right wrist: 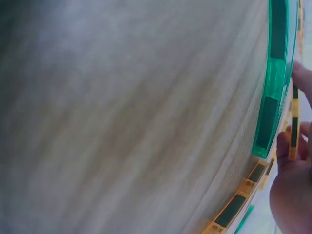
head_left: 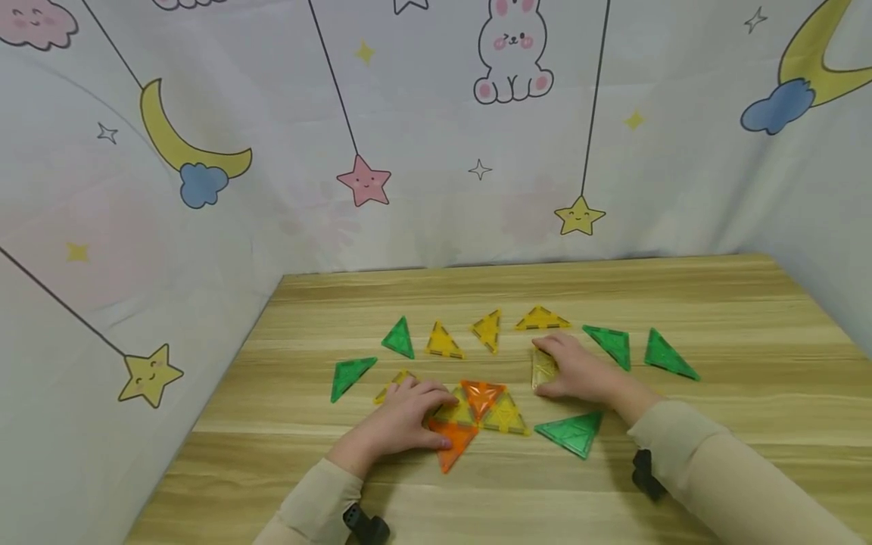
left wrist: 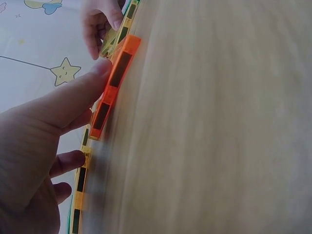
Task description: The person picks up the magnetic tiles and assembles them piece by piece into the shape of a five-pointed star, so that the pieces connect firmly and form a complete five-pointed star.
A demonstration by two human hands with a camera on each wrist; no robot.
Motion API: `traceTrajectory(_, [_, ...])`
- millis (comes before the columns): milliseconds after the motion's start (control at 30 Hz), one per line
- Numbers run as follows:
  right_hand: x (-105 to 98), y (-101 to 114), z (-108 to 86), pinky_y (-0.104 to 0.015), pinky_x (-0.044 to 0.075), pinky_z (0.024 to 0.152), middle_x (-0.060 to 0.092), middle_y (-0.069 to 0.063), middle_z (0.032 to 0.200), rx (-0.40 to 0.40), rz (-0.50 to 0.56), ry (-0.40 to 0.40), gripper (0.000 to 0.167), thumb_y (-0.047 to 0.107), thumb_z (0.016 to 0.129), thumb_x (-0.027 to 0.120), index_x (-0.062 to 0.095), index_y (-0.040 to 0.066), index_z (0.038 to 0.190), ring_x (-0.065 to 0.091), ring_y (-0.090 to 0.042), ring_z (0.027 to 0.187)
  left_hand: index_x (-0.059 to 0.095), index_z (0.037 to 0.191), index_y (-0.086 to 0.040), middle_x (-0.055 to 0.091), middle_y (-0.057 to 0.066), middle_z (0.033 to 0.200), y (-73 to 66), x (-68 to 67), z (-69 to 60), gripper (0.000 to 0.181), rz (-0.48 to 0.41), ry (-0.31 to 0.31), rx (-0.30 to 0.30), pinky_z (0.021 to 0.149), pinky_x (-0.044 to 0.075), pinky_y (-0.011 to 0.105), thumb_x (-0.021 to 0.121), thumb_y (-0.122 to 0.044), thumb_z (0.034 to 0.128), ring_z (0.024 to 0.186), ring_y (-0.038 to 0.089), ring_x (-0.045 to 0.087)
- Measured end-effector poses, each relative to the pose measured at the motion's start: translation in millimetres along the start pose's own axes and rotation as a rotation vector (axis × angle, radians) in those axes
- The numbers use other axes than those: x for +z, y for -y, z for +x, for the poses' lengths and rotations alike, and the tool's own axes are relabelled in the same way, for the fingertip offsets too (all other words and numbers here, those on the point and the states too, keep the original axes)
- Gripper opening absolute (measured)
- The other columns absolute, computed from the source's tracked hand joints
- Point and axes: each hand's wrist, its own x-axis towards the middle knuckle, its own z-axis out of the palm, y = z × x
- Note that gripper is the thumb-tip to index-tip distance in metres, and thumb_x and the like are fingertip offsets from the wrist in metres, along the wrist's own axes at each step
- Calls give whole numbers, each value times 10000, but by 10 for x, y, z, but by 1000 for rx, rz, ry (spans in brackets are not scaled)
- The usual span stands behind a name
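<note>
In the head view my left hand rests on a joined group of magnetic tiles. Its thumb touches the lower orange triangle tile, and its fingertips lie on a yellow triangle tile. An upper orange triangle tile and another yellow triangle sit beside it in the group. To the right, my right hand pinches a yellow tile between thumb and fingers; part of its shape is hidden. The right wrist view shows that held yellow tile edge-on.
Loose yellow triangles and green triangles lie in an arc across the back of the wooden table. A large green triangle lies just in front of the right hand. A patterned cloth hangs behind.
</note>
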Motion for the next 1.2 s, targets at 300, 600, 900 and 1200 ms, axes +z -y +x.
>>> traceTrajectory(300, [-34,-13,5,-522,342,974,386,-237,1350,85,60,70,851,420,792,732,362,-35,1408,383,-389,1234,578,1264,-199,518,-31,1266,-11,-16,2,564,-1,4,-1,819,270,399,725,-451,781,1013,191,405])
traceTrajectory(600, [-38,-4,27,-531,303,1007,384,-261,1395,112,105,81,899,448,765,745,349,-34,1412,357,-418,1274,526,1332,-200,482,-29,1328,-12,-8,-15,615,10,18,2,850,288,422,692,-473,806,1076,207,408])
traceTrajectory(900, [9,142,-90,-506,351,980,446,-206,1367,49,143,64,857,455,757,750,398,3,1394,427,-367,1238,485,1376,-191,426,-27,1395,-82,-6,10,782,-7,58,-4,938,290,478,718,-562,728,1186,232,390])
traceTrajectory(1200, [141,396,-171,-489,363,976,494,-177,1328,-67,123,135,846,460,730,770,438,8,1364,460,-339,1215,482,1377,-201,416,-40,1400,-77,14,10,774,-9,59,-15,942,292,470,734,-538,728,1189,223,382])
